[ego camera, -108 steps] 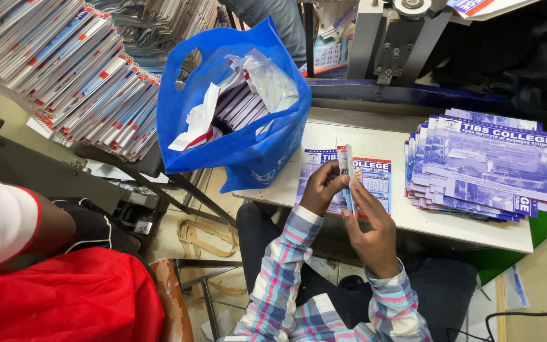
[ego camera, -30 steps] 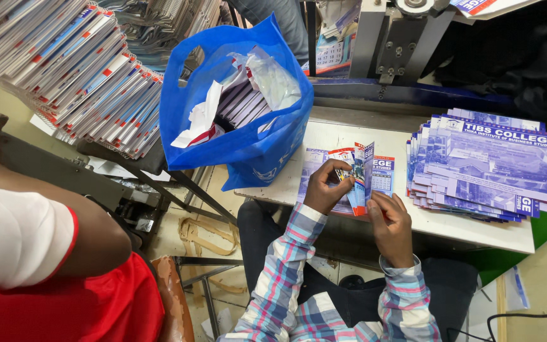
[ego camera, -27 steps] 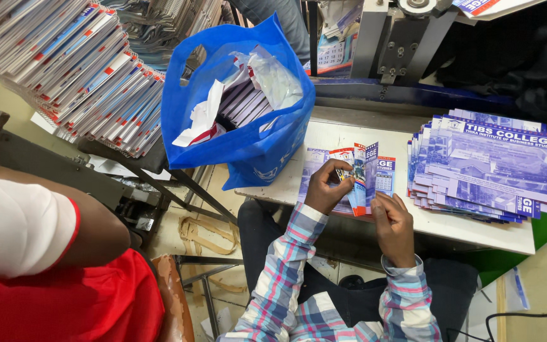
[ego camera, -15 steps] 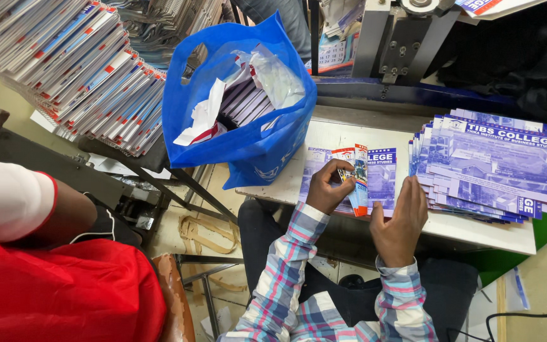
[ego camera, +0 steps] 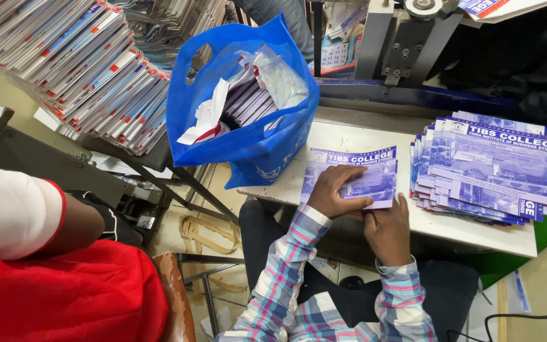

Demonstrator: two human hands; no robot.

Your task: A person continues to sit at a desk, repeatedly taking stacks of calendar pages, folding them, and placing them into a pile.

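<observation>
Purple booklet (ego camera: 365, 177) lies partly hidden under left hand (ego camera: 332, 193), right hand (ego camera: 387, 231).

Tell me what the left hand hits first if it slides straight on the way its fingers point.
The left hand lies flat on the folded booklet, fingers pointing right. Going on, it would likely first meet the stack of blue booklets across a bare strip of table.

Glossy paper booklets (ego camera: 356, 180), woven-plastic blue bag (ego camera: 248, 139), painted metal machine (ego camera: 406, 38).
</observation>
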